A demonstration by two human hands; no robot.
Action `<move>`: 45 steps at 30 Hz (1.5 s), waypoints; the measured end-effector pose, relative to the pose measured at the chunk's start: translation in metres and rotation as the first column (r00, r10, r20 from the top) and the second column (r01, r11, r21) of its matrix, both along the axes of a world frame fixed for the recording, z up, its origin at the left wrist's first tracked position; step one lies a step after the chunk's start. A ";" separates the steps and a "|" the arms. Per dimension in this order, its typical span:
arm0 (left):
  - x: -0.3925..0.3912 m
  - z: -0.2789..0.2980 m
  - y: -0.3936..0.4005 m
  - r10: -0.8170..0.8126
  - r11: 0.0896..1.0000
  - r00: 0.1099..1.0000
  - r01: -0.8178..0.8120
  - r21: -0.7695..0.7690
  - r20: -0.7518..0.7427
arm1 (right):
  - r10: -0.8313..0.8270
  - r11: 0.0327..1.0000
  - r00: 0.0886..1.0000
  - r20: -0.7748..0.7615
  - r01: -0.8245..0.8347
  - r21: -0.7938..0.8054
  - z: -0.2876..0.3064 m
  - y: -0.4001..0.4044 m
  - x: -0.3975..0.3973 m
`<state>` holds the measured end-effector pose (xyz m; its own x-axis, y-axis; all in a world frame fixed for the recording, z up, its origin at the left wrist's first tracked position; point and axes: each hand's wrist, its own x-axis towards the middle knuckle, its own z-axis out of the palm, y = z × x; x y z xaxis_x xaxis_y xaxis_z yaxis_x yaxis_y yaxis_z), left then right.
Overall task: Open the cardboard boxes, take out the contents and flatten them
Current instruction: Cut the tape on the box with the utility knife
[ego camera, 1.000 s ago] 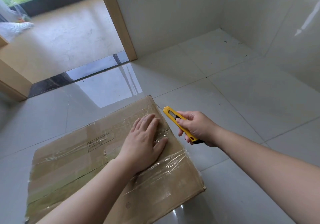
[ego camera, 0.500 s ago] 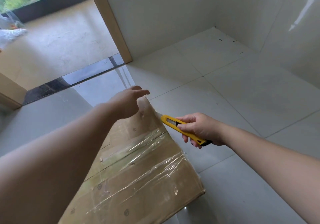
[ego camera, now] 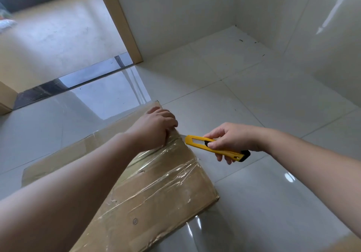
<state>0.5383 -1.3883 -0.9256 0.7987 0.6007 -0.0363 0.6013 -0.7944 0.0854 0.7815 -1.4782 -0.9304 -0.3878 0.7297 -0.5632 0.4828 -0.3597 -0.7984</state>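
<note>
A brown cardboard box (ego camera: 156, 195), sealed and wrapped with clear shiny tape, lies on the glossy tiled floor. My left hand (ego camera: 156, 126) grips the box's far right edge, fingers curled over it near the corner. My right hand (ego camera: 232, 140) holds a yellow utility knife (ego camera: 213, 146) with a black end cap. The knife's tip points left at the box's right edge, just below my left hand's fingers. My left forearm covers much of the box's top.
White tiled walls meet in a corner (ego camera: 236, 25) at the far right. A wooden door frame (ego camera: 121, 23) stands at the back, with a dark threshold strip (ego camera: 64, 83) and a beige floor beyond. Pale floor tiles spread to the right of the box.
My left hand lifted off the box's top, reached forward and came down gripping the far right edge. The knife in my right hand moved in to the box's edge.
</note>
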 end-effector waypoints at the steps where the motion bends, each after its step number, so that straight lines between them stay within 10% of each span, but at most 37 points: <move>1: 0.000 0.000 -0.003 0.028 1.000 0.999 -0.028 0.006 0.019 | -0.006 1.000 1.000 0.030 0.005 0.021 0.001 0.001 -0.002; 19: 0.007 -0.007 -0.019 0.131 0.986 0.980 -0.114 -0.118 0.149 | -0.064 0.983 0.994 0.092 0.048 0.175 -0.002 -0.007 -0.015; 37: 0.012 -0.004 -0.036 0.061 0.998 0.979 -0.062 0.000 0.195 | 0.014 0.996 0.996 0.093 -0.022 0.084 0.005 -0.023 0.003; 45: 0.029 -0.013 -0.064 0.029 0.981 0.959 0.027 -0.194 0.281 | 0.105 0.994 0.989 0.101 -0.104 -0.010 0.003 -0.061 0.024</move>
<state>0.5672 -1.4522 -0.9383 0.7924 0.6055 0.0739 0.5315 -0.7449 0.4032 0.8056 -1.5396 -0.9271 -0.4029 0.6856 -0.6063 0.5959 -0.3063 -0.7423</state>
